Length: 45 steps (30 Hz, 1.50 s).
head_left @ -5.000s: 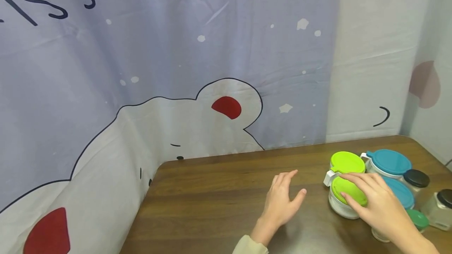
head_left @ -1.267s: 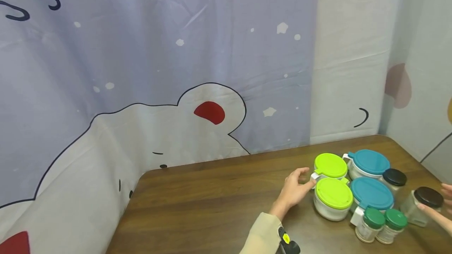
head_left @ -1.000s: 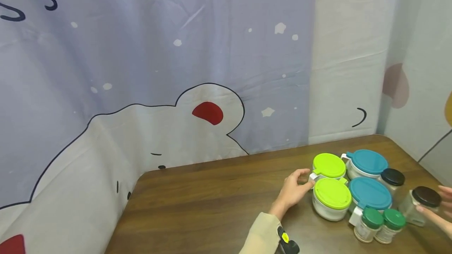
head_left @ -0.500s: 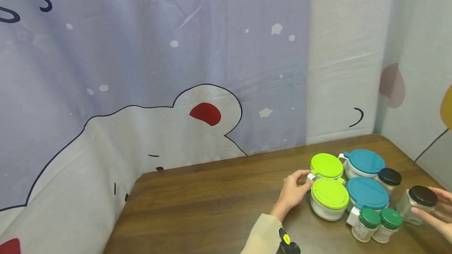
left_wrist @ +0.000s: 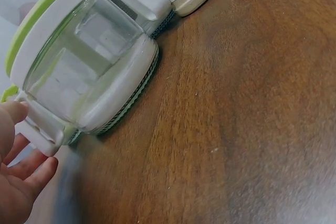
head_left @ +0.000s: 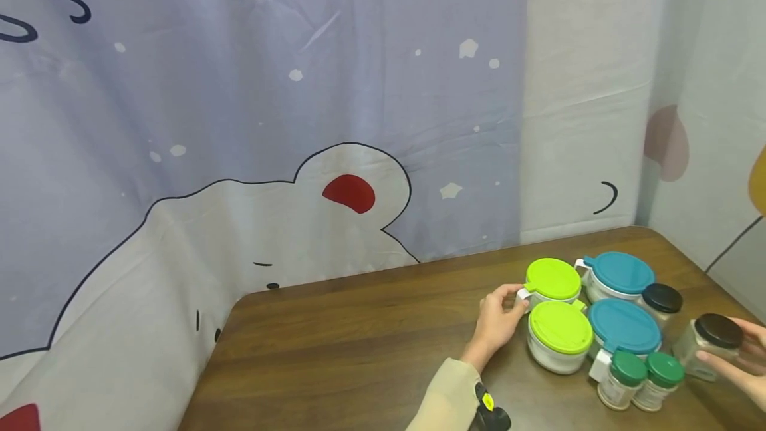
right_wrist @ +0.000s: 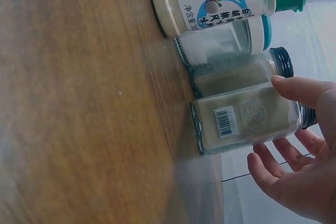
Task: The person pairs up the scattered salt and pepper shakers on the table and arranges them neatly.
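Observation:
My left hand (head_left: 498,319) pinches the white handle (left_wrist: 44,128) of the far lime-lidded seasoning jar (head_left: 553,279) between thumb and fingers. The near lime-lidded jar (head_left: 560,338) stands just in front, glass-bodied with white contents, and fills much of the left wrist view. At the right edge my right hand (head_left: 745,354) holds a square glass spice jar (right_wrist: 247,119) with a black lid, thumb on one side and curled fingers on the other. That jar stands upright on the table. Part of the right hand lies outside the head view.
Two blue-lidded jars (head_left: 624,328) stand right of the lime ones. Two green-capped spice bottles (head_left: 622,378) stand in front, close together. Another black-lidded jar (head_left: 661,301) is behind. The wooden table (head_left: 359,351) meets a patterned curtain (head_left: 359,85) at the back.
Since five seconds ago, my right hand has left the near lime-lidded jar for the square jar. My left hand has moved right to the handle, its grip tightening lately. The view has turned right.

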Tool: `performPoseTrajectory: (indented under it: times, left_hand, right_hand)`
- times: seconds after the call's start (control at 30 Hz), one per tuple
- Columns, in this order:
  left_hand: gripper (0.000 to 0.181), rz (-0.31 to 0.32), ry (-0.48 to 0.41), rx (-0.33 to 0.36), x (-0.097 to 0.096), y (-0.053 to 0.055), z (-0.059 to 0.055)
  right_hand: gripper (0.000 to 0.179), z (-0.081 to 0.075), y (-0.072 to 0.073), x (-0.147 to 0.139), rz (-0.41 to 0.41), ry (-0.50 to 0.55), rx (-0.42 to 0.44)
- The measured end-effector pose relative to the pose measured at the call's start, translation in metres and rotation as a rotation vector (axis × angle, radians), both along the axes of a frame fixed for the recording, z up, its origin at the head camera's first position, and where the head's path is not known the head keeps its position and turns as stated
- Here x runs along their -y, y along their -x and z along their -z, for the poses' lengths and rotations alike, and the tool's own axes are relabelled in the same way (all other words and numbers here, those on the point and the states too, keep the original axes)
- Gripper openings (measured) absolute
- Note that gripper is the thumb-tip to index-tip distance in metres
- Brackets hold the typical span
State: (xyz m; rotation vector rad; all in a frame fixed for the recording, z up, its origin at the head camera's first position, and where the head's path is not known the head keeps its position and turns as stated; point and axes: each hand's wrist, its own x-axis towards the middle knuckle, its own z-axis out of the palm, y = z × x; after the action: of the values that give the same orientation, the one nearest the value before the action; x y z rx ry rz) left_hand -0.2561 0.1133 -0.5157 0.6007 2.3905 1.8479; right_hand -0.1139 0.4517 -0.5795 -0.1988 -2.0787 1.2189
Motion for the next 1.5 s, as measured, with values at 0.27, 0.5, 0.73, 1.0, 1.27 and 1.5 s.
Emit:
performPoseTrajectory:
  times: [0.27,0.5,0.73,1.0,1.27,1.5]
  left_hand:
    - [0.022,-0.073,0.014,-0.004,-0.001,-0.002,0.001]
    - [0.021,-0.06,0.022,-0.018,0.002,-0.001,0.001]
    - [0.021,-0.065,-0.005,-0.016,0.008,0.003,0.001]
    - [0.024,-0.091,-0.054,-0.014,0.009,0.006,0.003]
    - [0.022,-0.161,-0.088,-0.031,0.003,0.007,0.006]
    - [0.019,-0.205,-0.092,-0.066,0.0,0.005,0.007]
  right_hand:
    - [0.08,-0.008,-0.001,0.004,-0.005,0.004,0.04]
    - [0.08,-0.01,-0.001,0.004,0.012,0.0,0.042]
    - [0.078,-0.003,-0.003,-0.001,0.02,-0.007,0.063]
    - [0.077,-0.008,0.001,0.003,-0.177,0.016,-0.109]
    - [0.074,-0.022,-0.001,0.014,-0.266,0.078,-0.193]
    - [0.073,-0.024,-0.002,0.015,-0.21,0.058,-0.149]
